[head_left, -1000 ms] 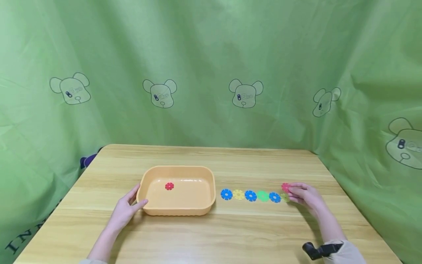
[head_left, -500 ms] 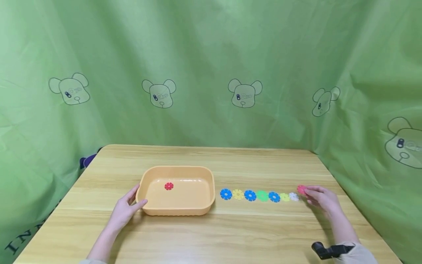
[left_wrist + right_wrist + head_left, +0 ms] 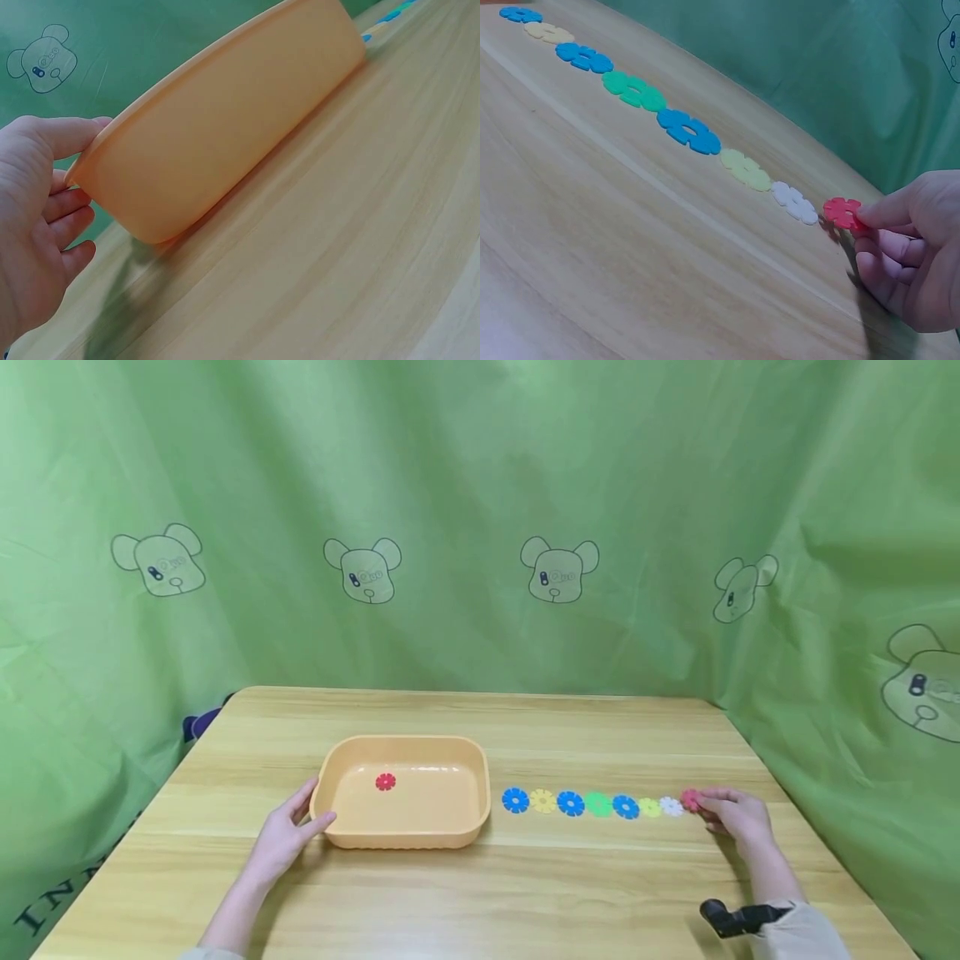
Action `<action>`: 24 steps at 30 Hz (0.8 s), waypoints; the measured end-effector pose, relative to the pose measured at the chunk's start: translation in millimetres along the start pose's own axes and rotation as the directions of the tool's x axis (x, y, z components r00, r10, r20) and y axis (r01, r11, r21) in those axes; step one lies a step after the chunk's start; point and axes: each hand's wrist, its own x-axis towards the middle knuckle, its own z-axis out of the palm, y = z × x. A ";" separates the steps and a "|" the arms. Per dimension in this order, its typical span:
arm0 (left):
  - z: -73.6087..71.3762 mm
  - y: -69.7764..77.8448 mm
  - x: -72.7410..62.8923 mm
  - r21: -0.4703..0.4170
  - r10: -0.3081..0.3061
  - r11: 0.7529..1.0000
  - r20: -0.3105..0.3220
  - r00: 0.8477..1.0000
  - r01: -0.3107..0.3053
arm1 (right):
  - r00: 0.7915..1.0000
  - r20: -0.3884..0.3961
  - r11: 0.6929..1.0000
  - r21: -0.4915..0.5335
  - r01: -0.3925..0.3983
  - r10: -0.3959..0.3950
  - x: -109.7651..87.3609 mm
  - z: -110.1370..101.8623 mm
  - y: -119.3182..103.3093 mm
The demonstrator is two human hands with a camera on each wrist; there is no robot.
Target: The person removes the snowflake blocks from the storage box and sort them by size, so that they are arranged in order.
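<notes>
My right hand [image 3: 738,818] pinches a red notched flower disc [image 3: 843,213] between thumb and fingers, close over the table at the right end of a row. Beside it in that row lies a white disc [image 3: 794,202], then a pale yellow-green disc [image 3: 745,170] and a blue disc [image 3: 689,132]. My left hand [image 3: 281,839] grips the left rim of a shallow orange plastic basin [image 3: 405,841], thumb over the edge and fingers outside. One red disc [image 3: 386,782] lies on the basin floor.
Farther left the row continues with a green disc [image 3: 598,804], a blue disc [image 3: 571,804], a yellow disc [image 3: 543,801] and another blue disc [image 3: 515,801] near the basin. A green curtain [image 3: 465,635] hangs behind the wooden table [image 3: 525,893].
My right hand has moved right with the red disc, past the white disc, and lowered it to the row's end. The white disc has come into view. My left hand has stayed on the basin.
</notes>
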 end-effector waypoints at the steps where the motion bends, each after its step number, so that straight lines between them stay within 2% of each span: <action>1: -0.1 0.2 0.0 -0.001 -0.002 1.000 0.001 1.000 0.002 | 1.000 -0.009 1.000 -0.015 -0.002 0.002 0.5 0.3 0.2; 8: -0.2 0.2 0.3 0.000 -0.004 1.000 -0.001 1.000 0.004 | 0.998 -0.068 0.993 -0.114 -0.026 0.019 3.3 1.8 1.1; 12: -0.1 0.4 0.4 0.006 -0.003 1.000 -0.001 1.000 0.003 | 0.996 -0.091 0.992 -0.125 -0.030 0.019 3.1 2.4 1.0; 24: 0.1 0.4 0.4 0.014 0.003 1.000 0.000 1.000 -0.003 | 0.997 -0.078 0.993 -0.117 -0.013 0.004 0.5 3.4 0.9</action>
